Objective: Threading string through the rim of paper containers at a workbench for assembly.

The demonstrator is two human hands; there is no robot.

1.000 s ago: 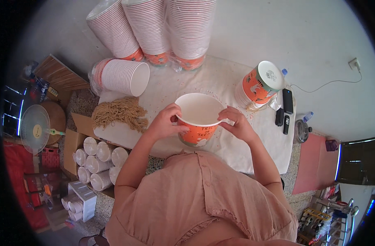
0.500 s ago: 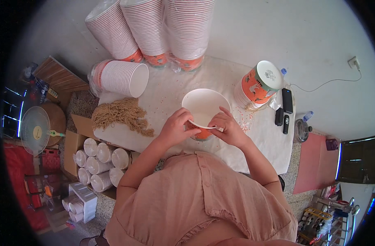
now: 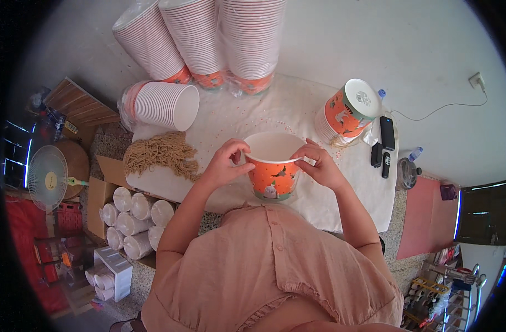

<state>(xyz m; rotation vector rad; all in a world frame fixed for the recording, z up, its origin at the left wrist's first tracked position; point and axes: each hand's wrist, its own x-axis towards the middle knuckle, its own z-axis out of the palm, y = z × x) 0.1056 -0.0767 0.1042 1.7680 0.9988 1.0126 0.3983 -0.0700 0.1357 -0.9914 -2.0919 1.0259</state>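
An orange paper bucket (image 3: 272,178) with a green base and printed figures stands in front of me at the table's near side, its white mouth tilted away so that the outer front shows. My left hand (image 3: 228,161) pinches its rim on the left, thumb on the outside and fingers at the edge. On the opposite side my right hand (image 3: 321,165) grips the rim the same way. What lies at the bottom of the bucket is hidden.
An upside-down stack of similar buckets (image 3: 341,117) stands at the right, near black devices (image 3: 387,133). Twine (image 3: 160,156) and a lying bucket stack (image 3: 167,105) are at the left. Wrapped stacks (image 3: 253,39) stand at the back. A carton (image 3: 101,199) holds white rolls.
The bucket has tipped so that its printed front shows more and its inside less. Both hands have shifted slightly apart along the rim, the left one moving up and outward.
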